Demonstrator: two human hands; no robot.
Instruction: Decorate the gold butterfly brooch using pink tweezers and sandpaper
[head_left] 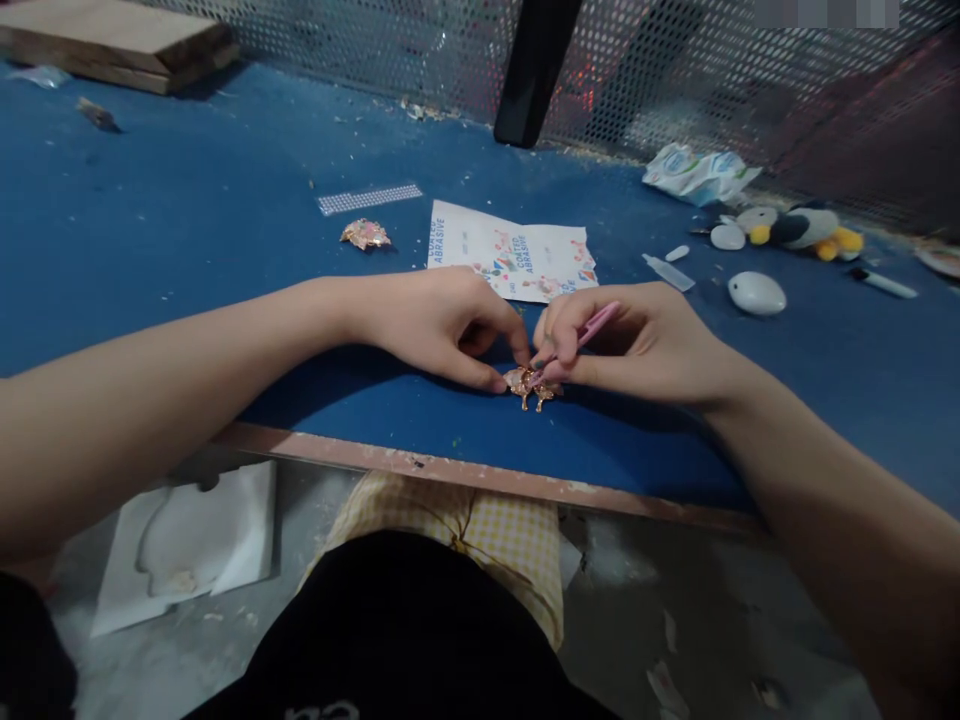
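Near the front edge of the blue table lies a small gold-coloured metal ornament (531, 388) with pale parts and short legs. My left hand (450, 325) pinches its left side between thumb and forefinger. In my right hand (626, 340) is a pair of pink tweezers (596, 325), tilted down so that the tips meet the ornament. What the tips hold, if anything, is too small to make out. Just behind my hands a white paper sheet (517, 250) printed "coated abrasive" carries several tiny coloured pieces. A second gold ornament (366, 234) with a pinkish part lies further left.
Behind the second ornament is a strip of small shiny gems (370, 199). To the right lie a small clear tube (667, 271), a white oval object (757, 293), a plush toy (799, 229), a marker (883, 282) and a wipes packet (701, 174). Wooden boards (112, 40) rest far left.
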